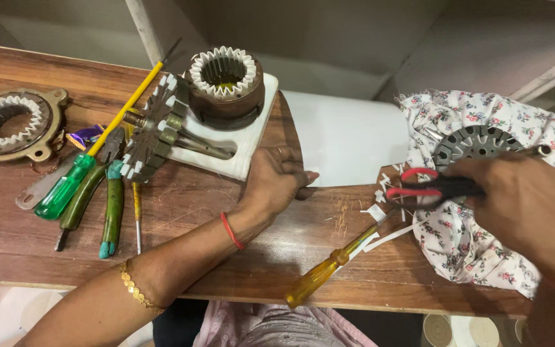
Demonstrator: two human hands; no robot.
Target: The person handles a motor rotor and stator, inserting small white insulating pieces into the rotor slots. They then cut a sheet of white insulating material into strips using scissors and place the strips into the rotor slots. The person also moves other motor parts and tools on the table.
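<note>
pressing flat, left hand (276, 180) pins white sheet (345, 138) — right hand (528, 205) grips scissors (422, 183).

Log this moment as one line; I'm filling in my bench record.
left hand: flat on white sheet | right hand: holding red-handled tool near stator core on floral cloth | yellow screwdriver: lying at table edge

Probably a small motor-repair workshop: a worn wooden bench (181, 218) carries stator cores (226, 80), a slotted rotor (155, 128), screwdrivers (72, 180), pliers (112, 209) and paper scraps (380, 205).
</note>
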